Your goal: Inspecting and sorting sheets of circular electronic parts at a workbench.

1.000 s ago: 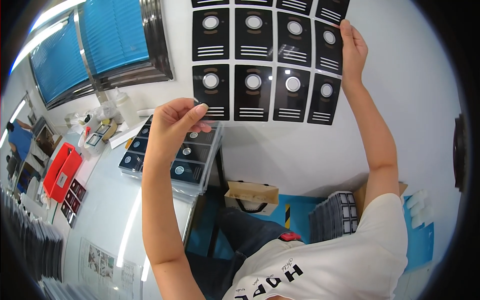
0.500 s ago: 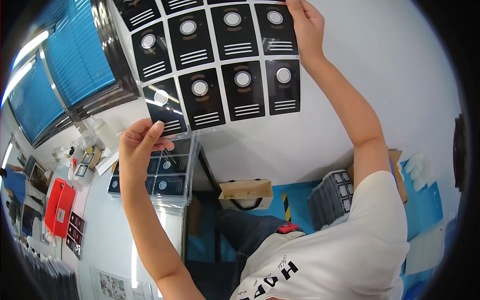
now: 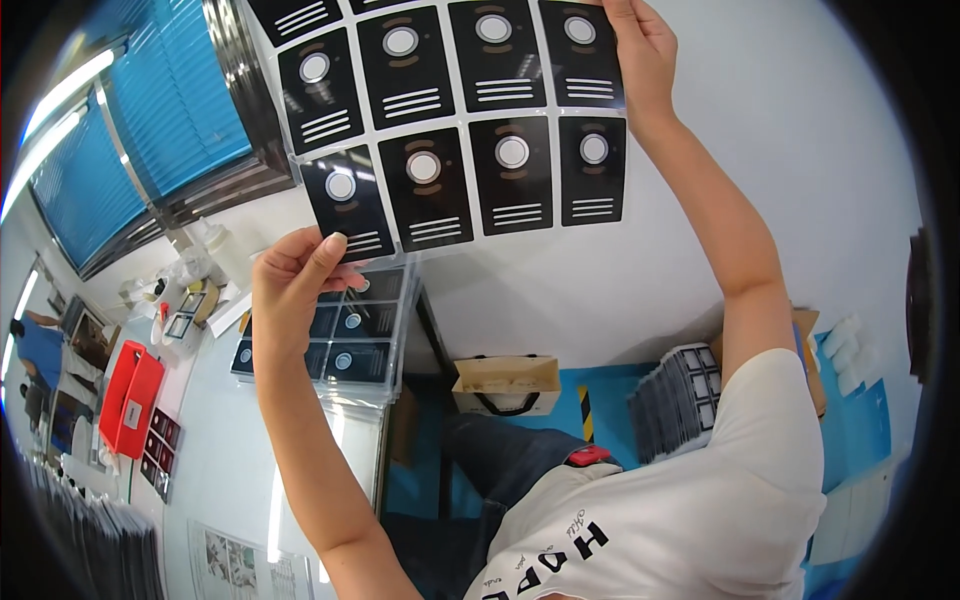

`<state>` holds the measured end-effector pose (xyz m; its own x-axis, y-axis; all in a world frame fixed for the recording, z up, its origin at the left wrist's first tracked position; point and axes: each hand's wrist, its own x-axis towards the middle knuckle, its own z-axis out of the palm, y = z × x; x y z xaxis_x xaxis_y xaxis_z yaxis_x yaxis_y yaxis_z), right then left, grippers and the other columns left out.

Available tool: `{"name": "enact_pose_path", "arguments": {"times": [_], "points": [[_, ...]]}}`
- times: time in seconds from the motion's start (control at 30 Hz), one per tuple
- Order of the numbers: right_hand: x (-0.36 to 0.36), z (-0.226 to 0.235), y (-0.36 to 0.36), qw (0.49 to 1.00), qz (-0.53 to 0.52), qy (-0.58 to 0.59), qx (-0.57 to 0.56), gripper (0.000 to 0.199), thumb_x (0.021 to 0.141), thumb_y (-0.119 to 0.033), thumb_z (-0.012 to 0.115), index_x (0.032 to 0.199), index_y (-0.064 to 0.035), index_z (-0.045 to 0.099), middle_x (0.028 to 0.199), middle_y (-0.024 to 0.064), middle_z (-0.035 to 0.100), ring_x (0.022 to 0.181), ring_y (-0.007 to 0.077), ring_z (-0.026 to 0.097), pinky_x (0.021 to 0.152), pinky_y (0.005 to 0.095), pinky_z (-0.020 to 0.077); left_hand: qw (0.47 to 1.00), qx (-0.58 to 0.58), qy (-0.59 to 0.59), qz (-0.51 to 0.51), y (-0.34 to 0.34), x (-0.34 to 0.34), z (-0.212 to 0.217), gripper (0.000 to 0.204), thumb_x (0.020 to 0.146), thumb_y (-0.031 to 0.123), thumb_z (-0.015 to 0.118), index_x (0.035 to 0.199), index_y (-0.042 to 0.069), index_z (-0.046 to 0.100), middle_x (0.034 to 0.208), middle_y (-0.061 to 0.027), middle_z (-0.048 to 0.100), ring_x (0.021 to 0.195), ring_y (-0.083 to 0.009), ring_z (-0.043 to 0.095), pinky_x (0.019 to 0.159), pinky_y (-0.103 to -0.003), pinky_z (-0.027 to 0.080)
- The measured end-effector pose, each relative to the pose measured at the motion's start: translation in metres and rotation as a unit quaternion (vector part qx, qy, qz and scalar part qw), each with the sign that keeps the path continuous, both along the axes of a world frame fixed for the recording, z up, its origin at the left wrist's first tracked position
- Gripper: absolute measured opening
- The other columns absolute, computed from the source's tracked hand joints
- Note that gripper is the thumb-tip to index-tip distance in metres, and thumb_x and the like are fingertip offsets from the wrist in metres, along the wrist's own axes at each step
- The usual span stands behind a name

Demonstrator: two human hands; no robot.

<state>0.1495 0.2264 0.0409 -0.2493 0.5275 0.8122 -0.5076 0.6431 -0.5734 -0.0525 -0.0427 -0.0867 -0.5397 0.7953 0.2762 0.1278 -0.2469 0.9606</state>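
Note:
Held up before me is a clear plastic sheet (image 3: 470, 121) printed with rows of black panels, each with a round white window and several pale lines. My left hand (image 3: 305, 275) pinches its lower left corner, the thumb on the near face. At the upper right edge my right hand (image 3: 643, 55) grips it, fingers partly cut off by the picture's top. The sheet's upper part runs out of view. Below my left hand, a stack of similar dark panel sheets (image 3: 350, 362) lies on the table's corner, partly hidden by my wrist and forearm.
A red bin (image 3: 130, 400) stands on the white table (image 3: 225, 440), beside small dark red-marked panels (image 3: 160, 455). A bottle (image 3: 225, 250) stands by the window. A paper bag (image 3: 507, 385) and stacked sheets (image 3: 675, 405) are on the blue floor. Another person (image 3: 45, 355) is at far left.
The sheet and both hands sit slightly farther right and a little higher in view; the surroundings have shifted right too. Glare on the panels has changed. Both grips stay the same.

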Motion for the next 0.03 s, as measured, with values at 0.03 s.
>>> {"name": "enact_pose_path", "arguments": {"times": [0.03], "points": [[0.0022,0.0012,-0.0039,1.0,-0.001,-0.006,-0.012,0.032,0.096,-0.029,0.05,0.086,-0.0015,0.062,0.075,0.002,0.063,0.064,0.0058,0.057,0.058,0.0191,0.0472,1.0,0.003,0.003,-0.002,0.001,0.0012,0.0017,0.02,0.088,0.018,0.065,0.087,-0.002,0.065,0.069,-0.0066,0.064,0.059,-0.0131,0.064,0.058,-0.019,0.05]]}}
